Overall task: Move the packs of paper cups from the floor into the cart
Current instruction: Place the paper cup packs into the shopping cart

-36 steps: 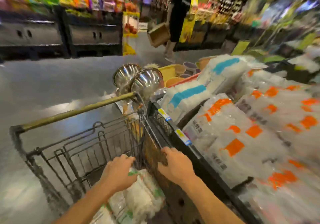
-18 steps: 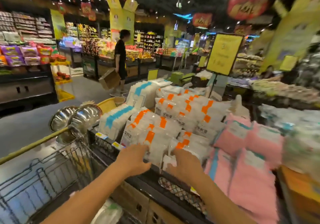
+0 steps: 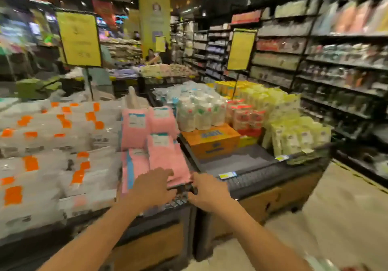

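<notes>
The cart is out of view. My left hand [image 3: 153,186] hovers with fingers spread at the near edge of a pink pack [image 3: 168,161] on the display bin; I cannot tell if it touches. My right hand [image 3: 207,193] is beside it over the bin's dark front rim [image 3: 252,178], holding nothing. Stacked packs of white cups [image 3: 199,111] stand further back on the display. A blurred pack [image 3: 327,264] shows at the bottom right corner, on the floor.
White packs with orange labels [image 3: 52,161] fill the bin on the left. An orange box [image 3: 210,140] and yellow-green packs [image 3: 294,136] sit on the right bin. Dark shelving [image 3: 336,71] lines the right side, with pale floor [image 3: 336,218] in front. Yellow signs [image 3: 78,39] stand on poles.
My view has swung right, away from the cart, which has left the frame. Both hands let go of the pack in the cart and now reach out over the display bin's edge.
</notes>
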Available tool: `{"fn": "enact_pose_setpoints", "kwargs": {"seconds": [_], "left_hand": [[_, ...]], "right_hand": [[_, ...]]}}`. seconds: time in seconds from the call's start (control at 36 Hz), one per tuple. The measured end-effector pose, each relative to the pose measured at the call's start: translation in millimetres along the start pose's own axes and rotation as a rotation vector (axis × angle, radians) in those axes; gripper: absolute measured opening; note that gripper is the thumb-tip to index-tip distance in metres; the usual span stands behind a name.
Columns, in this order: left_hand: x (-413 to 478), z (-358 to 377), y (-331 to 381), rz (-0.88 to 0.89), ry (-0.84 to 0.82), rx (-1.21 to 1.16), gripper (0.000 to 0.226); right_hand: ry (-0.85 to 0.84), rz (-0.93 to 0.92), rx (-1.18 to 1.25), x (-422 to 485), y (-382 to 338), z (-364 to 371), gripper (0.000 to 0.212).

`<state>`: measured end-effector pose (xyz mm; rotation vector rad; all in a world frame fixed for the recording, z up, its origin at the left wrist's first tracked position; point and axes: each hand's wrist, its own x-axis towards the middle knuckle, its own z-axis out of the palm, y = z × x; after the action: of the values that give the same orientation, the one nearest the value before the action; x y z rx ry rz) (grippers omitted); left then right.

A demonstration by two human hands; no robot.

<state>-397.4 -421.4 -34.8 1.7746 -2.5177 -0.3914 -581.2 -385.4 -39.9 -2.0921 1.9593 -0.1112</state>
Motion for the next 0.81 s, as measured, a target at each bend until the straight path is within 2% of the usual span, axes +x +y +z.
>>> {"fn": "enact_pose_setpoints", "kwargs": {"seconds": [0.11, 0.17, 0.33, 0.47, 0.69, 0.81], "left_hand": [[8, 20, 72, 0.219, -0.070, 0.016, 0.047], [8, 30, 111, 0.321, -0.082, 0.075, 0.057], [4, 63, 236, 0.554, -0.150, 0.180, 0.059], [-11, 86, 346, 0.724, -0.155, 0.261, 0.056], [-28, 130, 503, 0.847, -0.220, 0.265, 0.059], [-32, 156, 556, 0.873, -0.259, 0.252, 0.062]], "right_hand": [[0.057, 0.166, 0.020, -53, 61, 4, 0.044], [0.070, 0.253, 0.023, -84, 94, 7, 0.047], [0.141, 0.507, 0.116, -181, 190, 7, 0.040], [0.176, 0.708, 0.156, -269, 267, -9, 0.051], [0.210, 0.942, 0.163, -384, 377, -29, 0.052], [0.236, 0.988, 0.180, -419, 420, -28, 0.040]]}}
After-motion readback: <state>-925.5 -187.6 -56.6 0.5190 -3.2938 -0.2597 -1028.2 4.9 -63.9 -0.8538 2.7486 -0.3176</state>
